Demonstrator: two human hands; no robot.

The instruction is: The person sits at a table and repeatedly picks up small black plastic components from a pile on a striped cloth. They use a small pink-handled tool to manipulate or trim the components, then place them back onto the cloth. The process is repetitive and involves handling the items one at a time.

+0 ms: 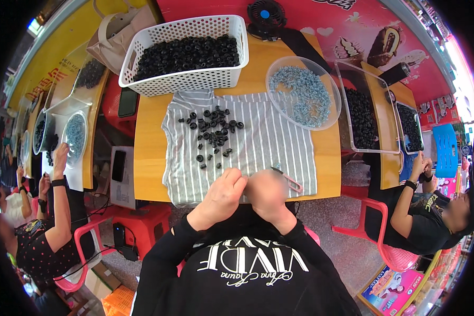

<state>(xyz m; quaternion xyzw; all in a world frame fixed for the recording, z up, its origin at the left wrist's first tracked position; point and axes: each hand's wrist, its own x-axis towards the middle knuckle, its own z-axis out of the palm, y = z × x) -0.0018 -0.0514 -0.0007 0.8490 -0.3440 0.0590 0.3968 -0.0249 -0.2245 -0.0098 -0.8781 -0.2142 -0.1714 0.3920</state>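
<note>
My left hand [221, 197] is closed in a pinch over the near edge of a grey-and-white striped cloth [279, 131]; what its fingers hold is too small to make out. Close beside it, my right hand [268, 196] looks curled into a compact shape, its fingers blurred. A pink loop-shaped tool [295, 184] shows at the right hand's outer side, with a small dark piece near it; whether the hand holds the tool is unclear. Farther out on the cloth lie several loose black ring-like parts [216, 126].
A white perforated basket [189, 81] full of black parts stands at the back. Right of it, a round clear tray [329, 113] holds small pale-blue pieces. A black fan [267, 18] stands behind. People work at tables on both sides, near red chairs [371, 221].
</note>
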